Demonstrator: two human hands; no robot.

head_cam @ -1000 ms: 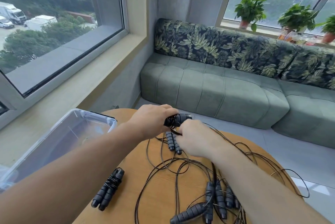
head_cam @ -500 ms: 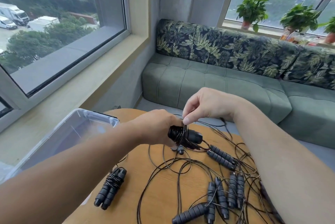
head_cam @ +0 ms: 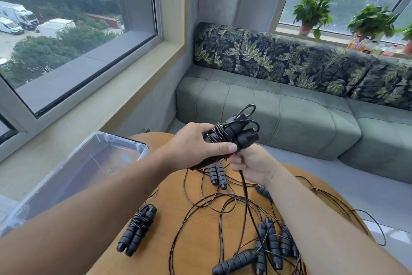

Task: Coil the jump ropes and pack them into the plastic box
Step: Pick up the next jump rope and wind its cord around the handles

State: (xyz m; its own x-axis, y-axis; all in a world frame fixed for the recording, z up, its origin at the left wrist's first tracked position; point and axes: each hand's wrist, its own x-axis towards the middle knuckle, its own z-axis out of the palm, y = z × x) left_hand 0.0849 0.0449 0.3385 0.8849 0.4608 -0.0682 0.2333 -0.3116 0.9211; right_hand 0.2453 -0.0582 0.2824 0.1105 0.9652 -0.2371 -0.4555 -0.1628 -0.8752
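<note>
My left hand grips a pair of black jump-rope handles with thin black cord wound round them, held up above the round wooden table. Just below it, my right hand pinches the cord that runs down from the bundle to the table. A finished bundle, handles bound with cord, lies on the table at the near left. The clear plastic box stands open at the left, with no ropes visible in it. Several loose handles and tangled cords lie at the near right.
Two more handles lie under my hands. Cords hang over the table's right edge. A green sofa runs along the far wall, with potted plants on the sill above it. A large window is on the left.
Both hands rose with the handle bundle, well above the table. My right hand came down from above the bundle to below it, taking the cord along.
</note>
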